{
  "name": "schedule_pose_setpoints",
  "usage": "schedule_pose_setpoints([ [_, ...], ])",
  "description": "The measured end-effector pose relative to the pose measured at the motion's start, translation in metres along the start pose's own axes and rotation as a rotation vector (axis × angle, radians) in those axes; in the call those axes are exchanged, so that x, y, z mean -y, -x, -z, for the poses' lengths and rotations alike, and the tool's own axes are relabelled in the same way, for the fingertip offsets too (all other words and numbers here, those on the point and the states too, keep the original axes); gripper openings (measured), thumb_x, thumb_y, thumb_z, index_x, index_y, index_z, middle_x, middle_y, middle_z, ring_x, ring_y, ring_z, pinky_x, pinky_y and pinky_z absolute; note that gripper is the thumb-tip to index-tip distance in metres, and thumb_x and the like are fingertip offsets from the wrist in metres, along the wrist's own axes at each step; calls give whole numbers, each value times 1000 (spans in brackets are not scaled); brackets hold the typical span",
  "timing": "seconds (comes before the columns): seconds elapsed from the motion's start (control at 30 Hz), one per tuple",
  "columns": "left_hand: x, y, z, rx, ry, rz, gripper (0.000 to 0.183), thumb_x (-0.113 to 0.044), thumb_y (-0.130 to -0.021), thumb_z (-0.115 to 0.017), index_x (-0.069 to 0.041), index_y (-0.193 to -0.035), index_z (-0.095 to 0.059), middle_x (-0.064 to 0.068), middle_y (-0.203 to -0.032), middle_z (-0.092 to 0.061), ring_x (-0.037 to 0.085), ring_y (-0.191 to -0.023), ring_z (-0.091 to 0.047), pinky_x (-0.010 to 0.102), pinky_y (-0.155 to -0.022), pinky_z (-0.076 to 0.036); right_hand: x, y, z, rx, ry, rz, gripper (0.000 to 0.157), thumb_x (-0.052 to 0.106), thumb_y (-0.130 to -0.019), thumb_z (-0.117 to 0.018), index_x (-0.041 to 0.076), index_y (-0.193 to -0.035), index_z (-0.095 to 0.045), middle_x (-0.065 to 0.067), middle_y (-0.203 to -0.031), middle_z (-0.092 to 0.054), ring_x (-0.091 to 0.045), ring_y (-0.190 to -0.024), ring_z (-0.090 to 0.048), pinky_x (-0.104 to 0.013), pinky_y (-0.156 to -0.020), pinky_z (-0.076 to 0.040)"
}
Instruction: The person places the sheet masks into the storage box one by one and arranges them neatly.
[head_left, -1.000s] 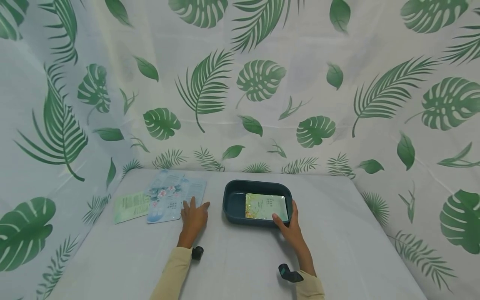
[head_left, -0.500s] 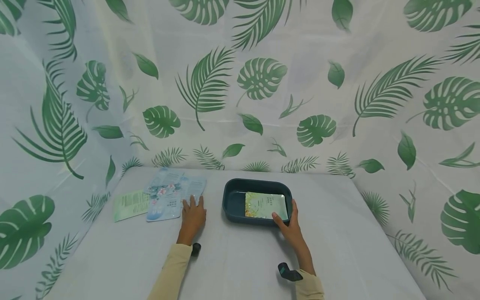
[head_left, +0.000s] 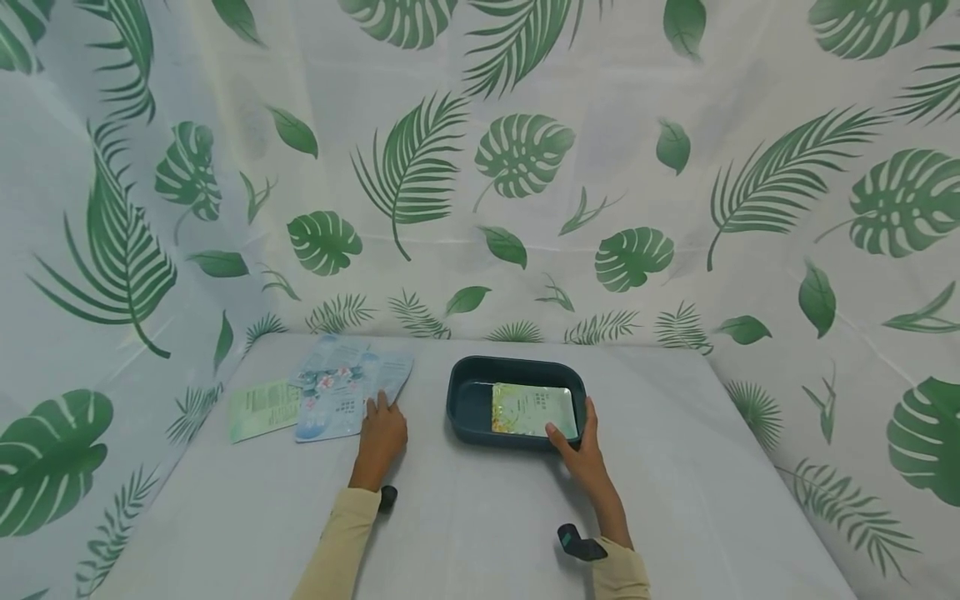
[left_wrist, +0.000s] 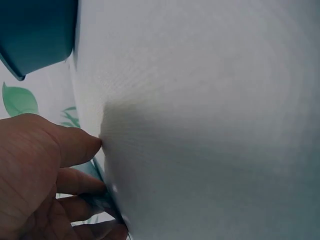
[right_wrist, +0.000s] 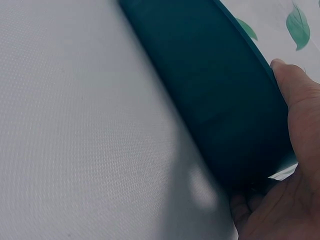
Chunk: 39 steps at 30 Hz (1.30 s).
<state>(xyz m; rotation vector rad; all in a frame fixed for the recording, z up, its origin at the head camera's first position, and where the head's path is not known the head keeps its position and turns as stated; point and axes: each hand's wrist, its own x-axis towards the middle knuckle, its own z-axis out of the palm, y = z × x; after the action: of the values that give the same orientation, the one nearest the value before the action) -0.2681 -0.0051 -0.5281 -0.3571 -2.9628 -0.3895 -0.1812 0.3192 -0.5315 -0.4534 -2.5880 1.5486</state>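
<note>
My left hand [head_left: 382, 435] has its bent fingertips on the right-hand blue sheet mask packet [head_left: 388, 367], at its near edge. In the left wrist view the thumb [left_wrist: 82, 145] touches the white cloth beside the packet, with a gap between it and the fingers. A second blue sheet mask packet with pink flowers [head_left: 330, 408] lies beside it. My right hand [head_left: 587, 462] grips the right end of a dark teal bin [head_left: 467, 433], thumb over the rim and fingers round the outer wall. Inside the bin lies a green-yellow sheet mask packet [head_left: 528, 410].
A light green packet [head_left: 262, 408] lies at the far left, beside the blue ones. White cloth [head_left: 465, 525] covers the table. Leaf-print curtains [head_left: 525, 275] rise behind it and at both sides.
My left hand's fingers and thumb have drawn in from a spread, and the hand has shifted slightly left. The right hand and the bin have stayed in place.
</note>
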Motion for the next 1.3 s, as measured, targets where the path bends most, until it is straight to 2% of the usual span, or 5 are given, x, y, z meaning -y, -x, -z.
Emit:
schedule_pose_setpoints([
  [0.23, 1, 4, -2, -62, 10, 12, 35, -7, -93, -61, 23, -111, -59, 35, -133, -49, 49, -117, -51, 56, -82, -52, -5, 0, -3, 3, 0, 3, 99, 51, -92, -59, 25, -156, 11, -15, -165, 5, -41, -151, 0, -64, -116, -11],
  [0.57, 5, -8, 2, -359, 181, 78, 45, -1, -90, -60, 18, -130, -49, 30, -136, -51, 45, -114, -58, 58, -80, -52, -5, -1, -2, -5, 5, 6, 99, 54, -92, -59, 27, -156, 12, -15, -165, 5, -41, -151, -1, -64, -116, -11],
  [0.8, 5, -5, 9, -416, 339, 89, 58, -1, -94, -56, 10, -146, -32, 28, -149, -36, 43, -127, -50, 50, -95, -49, -6, -1, -1, -9, 8, 8, 98, 52, -92, -59, 26, -156, 11, -15, -165, 5, -42, -151, -1, -65, -115, -11],
  [1.0, 7, -4, 12, -584, 425, 117, 58, -2, -94, -59, 6, -146, -35, 30, -142, -41, 47, -118, -55, 55, -87, -51, -7, -1, -1, -5, 6, 13, 98, 51, -93, -59, 26, -156, 11, -15, -165, 5, -41, -151, 0, -64, -116, -10],
  [1.3, 12, -9, 19, -625, 697, 226, 58, 0, -96, -53, -1, -149, -32, 26, -146, -37, 41, -130, -45, 56, -102, -41, -5, -2, 0, -9, -5, 18, 98, 50, -92, -60, 25, -156, 11, -15, -165, 6, -40, -151, 0, -64, -116, -10],
])
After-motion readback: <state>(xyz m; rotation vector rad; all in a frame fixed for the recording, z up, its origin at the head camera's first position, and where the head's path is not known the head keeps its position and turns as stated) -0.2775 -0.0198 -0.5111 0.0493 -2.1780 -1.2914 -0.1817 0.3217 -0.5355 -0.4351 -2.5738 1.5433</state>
